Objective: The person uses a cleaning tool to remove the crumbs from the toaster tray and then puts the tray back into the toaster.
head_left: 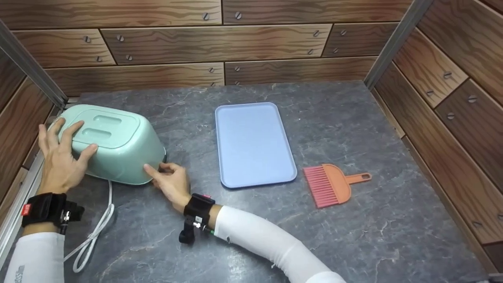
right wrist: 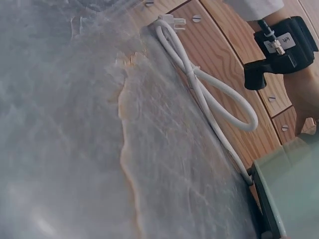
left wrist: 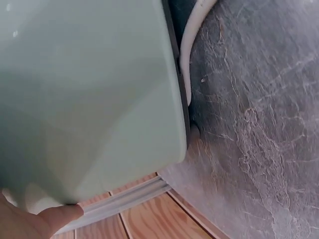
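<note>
Cord (head_left: 110, 196) could snag under the toaster (head_left: 114, 143), over at the left of the table (head_left: 165, 251), if it's dragged nearer across that slack! Slots (head_left: 108, 120) face up, long axis left to right, right end angled slightly near; left hand (head_left: 65, 161) splayed on the left end, right hand (head_left: 173, 182) touching the right end, its grip impossible to tell.

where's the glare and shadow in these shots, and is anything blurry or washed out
Head view: fairly even light, soft sheen on the mint toaster, outlines mostly clear; left wrist view: broad soft shadows over the toaster's side, two small glints near the upper left corner; right wrist view: the tabletop looks hazy and washed out, with a bright glare patch at lower left, while the white cord reads clearly.
</note>
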A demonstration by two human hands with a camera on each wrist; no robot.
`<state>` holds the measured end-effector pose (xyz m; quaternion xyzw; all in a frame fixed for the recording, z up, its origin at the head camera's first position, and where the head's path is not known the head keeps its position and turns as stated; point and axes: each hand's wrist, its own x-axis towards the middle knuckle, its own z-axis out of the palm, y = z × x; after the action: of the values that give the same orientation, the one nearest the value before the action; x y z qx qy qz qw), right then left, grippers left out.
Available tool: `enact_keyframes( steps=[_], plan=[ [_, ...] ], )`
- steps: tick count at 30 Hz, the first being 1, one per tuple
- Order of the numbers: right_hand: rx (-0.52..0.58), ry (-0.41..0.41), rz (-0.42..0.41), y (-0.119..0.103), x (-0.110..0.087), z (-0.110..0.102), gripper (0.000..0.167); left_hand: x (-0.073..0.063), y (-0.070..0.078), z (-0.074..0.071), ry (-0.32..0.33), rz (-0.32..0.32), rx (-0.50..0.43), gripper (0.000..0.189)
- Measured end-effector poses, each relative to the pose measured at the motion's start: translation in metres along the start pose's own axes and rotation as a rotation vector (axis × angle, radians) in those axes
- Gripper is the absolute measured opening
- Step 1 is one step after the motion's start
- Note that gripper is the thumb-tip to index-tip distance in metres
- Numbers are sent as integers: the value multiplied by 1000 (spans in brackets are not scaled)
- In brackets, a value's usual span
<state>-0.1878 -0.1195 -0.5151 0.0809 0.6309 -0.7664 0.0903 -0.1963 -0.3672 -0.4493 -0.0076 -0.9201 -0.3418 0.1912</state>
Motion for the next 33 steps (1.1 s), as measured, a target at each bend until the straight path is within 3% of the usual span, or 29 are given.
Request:
enact_keyframes(
  steps=[8, 17, 24, 33],
  plan=[
    [40, -12, 9, 2, -3, 6, 38, 4, -2, -5, 7, -18, 18, 65],
    [92, -40, 158, -3, 5, -4, 22, 0, 7, -7, -20, -36, 58, 70],
    [86, -44, 217, -8, 18, -14, 13, -1, 33, 1, 8, 36, 157, 82],
    [114, -49, 236, -10, 29, -15, 22, -5, 77, 21, 58, 103, 155, 84]
  ],
)
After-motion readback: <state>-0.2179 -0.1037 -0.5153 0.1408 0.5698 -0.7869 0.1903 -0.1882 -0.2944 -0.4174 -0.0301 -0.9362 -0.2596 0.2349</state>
